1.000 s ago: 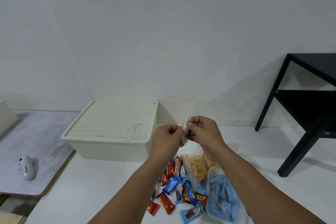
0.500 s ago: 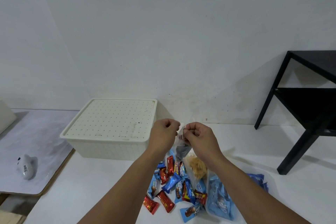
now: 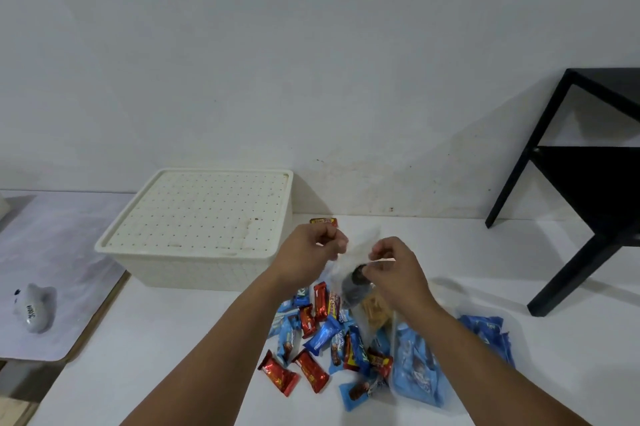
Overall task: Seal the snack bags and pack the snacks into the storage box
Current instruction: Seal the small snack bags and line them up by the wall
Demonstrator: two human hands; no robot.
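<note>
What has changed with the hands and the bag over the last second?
Both hands, left hand and right hand, have drawn apart along the top of the clear bag, both pinching it throughout. The storage box stays lidded; the loose snacks lie as before.

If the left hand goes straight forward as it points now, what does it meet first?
Probably the red snack bar lying just beyond the left hand, then the wall; depth is unclear.

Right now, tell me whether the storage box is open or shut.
Shut: the perforated lid sits flat over the storage box, covering its whole top.
</note>
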